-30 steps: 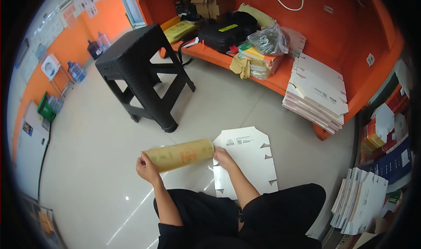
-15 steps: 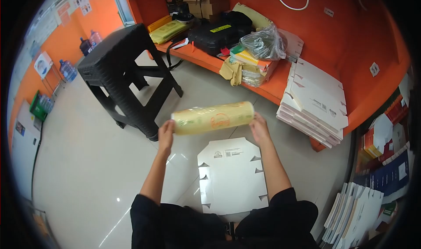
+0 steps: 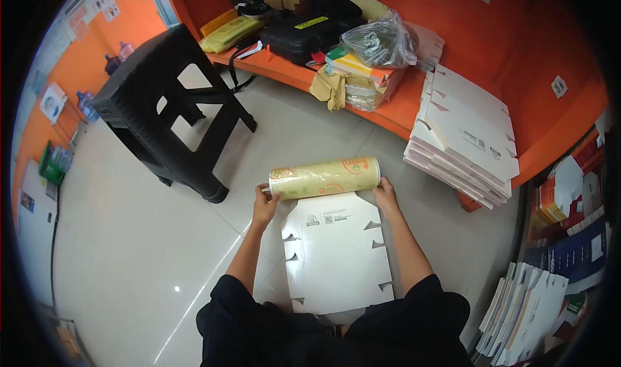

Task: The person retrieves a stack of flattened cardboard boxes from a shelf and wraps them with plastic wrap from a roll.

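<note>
A yellow-tinted roll of plastic wrap (image 3: pixel 317 179) with red print spans the space between my hands, at the far edge of a flat white cardboard sheet (image 3: pixel 339 263). At its left end my left hand (image 3: pixel 264 206) is closed on the rim. My right hand (image 3: pixel 387 197) grips the other end, its fingers partly hidden. The sheet has notched side edges, angled far corners and small dark print, and lies in front of my knees. The roll hides a bit of its far edge; whether the two touch I cannot tell.
A black plastic stool (image 3: pixel 171 108) stands on the tiled floor to the left. Along the orange shelf (image 3: pixel 284 76) are a black case (image 3: pixel 310 34), bagged items and a stack of white cardboard sheets (image 3: pixel 462 134). More cardboard sheets (image 3: pixel 521 315) lean at the lower right.
Both hands have brought the roll nearer to the cardboard sheet's far edge, and its printed side has turned. My view has shifted slightly.
</note>
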### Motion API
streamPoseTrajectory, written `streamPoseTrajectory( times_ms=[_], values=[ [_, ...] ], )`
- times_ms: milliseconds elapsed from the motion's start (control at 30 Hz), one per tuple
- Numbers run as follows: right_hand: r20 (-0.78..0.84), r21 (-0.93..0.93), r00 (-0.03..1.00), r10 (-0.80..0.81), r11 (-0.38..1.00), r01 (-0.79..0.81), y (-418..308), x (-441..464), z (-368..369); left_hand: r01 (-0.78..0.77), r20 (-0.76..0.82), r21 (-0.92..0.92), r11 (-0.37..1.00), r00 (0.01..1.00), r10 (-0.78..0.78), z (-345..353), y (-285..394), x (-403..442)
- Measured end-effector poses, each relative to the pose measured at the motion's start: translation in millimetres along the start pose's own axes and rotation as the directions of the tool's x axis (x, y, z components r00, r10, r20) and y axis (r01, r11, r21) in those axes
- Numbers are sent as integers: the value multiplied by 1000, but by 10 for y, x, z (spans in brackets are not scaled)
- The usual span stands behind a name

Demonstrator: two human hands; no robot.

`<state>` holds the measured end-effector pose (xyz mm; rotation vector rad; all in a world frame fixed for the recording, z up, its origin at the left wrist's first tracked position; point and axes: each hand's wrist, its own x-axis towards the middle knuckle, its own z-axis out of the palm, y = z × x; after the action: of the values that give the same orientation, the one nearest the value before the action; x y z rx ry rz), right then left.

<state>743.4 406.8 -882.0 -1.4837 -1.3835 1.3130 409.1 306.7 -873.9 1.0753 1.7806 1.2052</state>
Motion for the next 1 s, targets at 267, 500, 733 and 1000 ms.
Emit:
streamPoseTrajectory(
  times_ms=[267, 500, 733, 1000],
  values=[
    [-33, -171, 999, -22, 985, 16, 221, 38, -21, -336, -87, 326, 884, 920, 382, 47, 396, 203],
    [-71, -299, 996, -47, 954, 23, 125, -22, -24, -72, 16, 612, 787, 997, 79, 98, 674, 573],
    [-25, -301, 1000, 4, 954, -11, 50, -46, -38, -104, 135, 821, 561, 991, -12, 82, 993, 548],
    [-53, -295, 994, -96, 953, 76, 220, 6, -27, -370, 95, 470, 801, 924, 371, 64, 925, 526]
  ],
)
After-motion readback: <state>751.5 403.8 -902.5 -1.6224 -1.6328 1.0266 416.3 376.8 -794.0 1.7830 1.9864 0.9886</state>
